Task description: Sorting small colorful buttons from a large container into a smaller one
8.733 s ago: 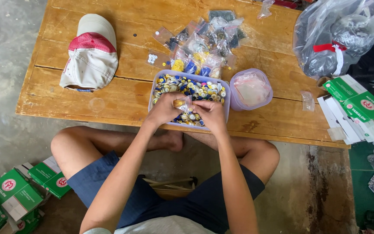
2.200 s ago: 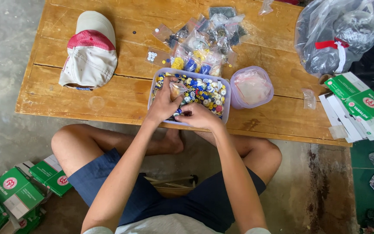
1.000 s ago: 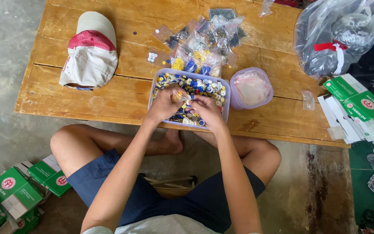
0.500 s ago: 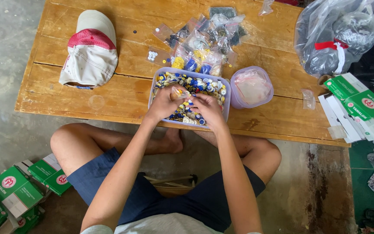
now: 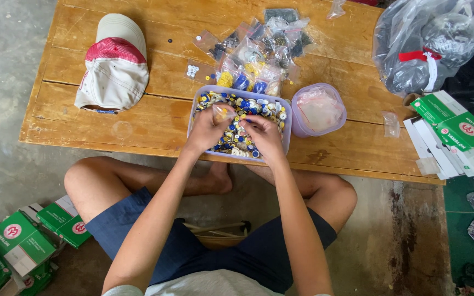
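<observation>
A clear plastic tub (image 5: 287, 143) sits near the front edge of the wooden bench (image 5: 154, 118). It is full of little buttons (image 5: 236, 143), blue, yellow and white all mixed up. Both hands are over the tub. The left hand (image 5: 207, 129) pinches a small clear bag (image 5: 221, 112) in a narrow grip and holds it up just above the buttons. The right hand (image 5: 264, 137) is next to it with its fingers bent down among the buttons. Its grip is narrow too, but I cannot tell if it has a button in it.

Just to the right of the tub is a round purple bowl (image 5: 297, 127). It has empty clear bags inside. Behind the tub lies a pile of small bags (image 5: 256, 55) that already have buttons in them, some yellow, some blue, some dark. A white and red cap (image 5: 115, 63) rests on the left part of the bench. At the far right corner is a big clear sack (image 5: 429, 44) tied with a red band. Green and white boxes (image 5: 451, 131) lie at the right end of the bench, and more green boxes (image 5: 28, 241) are on the floor.
</observation>
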